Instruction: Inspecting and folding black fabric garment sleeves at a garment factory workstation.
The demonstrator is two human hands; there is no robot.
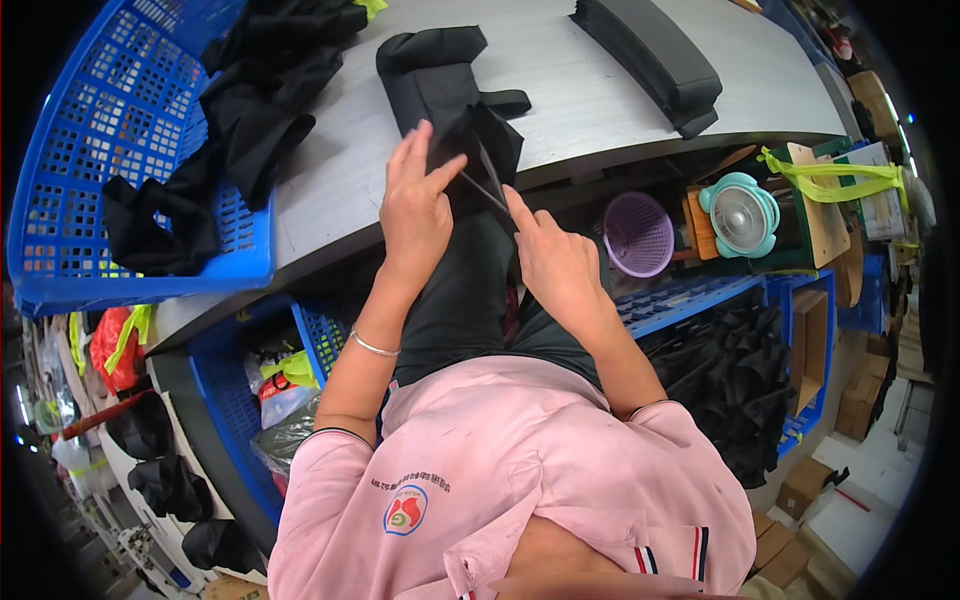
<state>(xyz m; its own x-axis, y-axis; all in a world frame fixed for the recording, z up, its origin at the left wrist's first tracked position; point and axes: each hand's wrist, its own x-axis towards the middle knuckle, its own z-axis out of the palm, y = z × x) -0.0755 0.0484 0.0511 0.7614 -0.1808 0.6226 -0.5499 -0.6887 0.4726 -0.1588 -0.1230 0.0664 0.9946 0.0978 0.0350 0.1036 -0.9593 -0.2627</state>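
Note:
A black sewn fabric piece with a small loop at its side lies at the table's near edge, its lower part hanging over. My left hand is beside the hanging part, fingers stretched out and apart; whether a fingertip touches the cloth I cannot tell. In my right hand is a pair of scissors, fingers closed round the handles, which are mostly hidden. The two blades stand apart and point up and left at the cloth, close to my left thumb.
A stack of folded black pieces lies on the grey table. A blue basket with black cloth stands at left. Below the table edge are a purple bin, a turquoise fan and a crate of black fabric.

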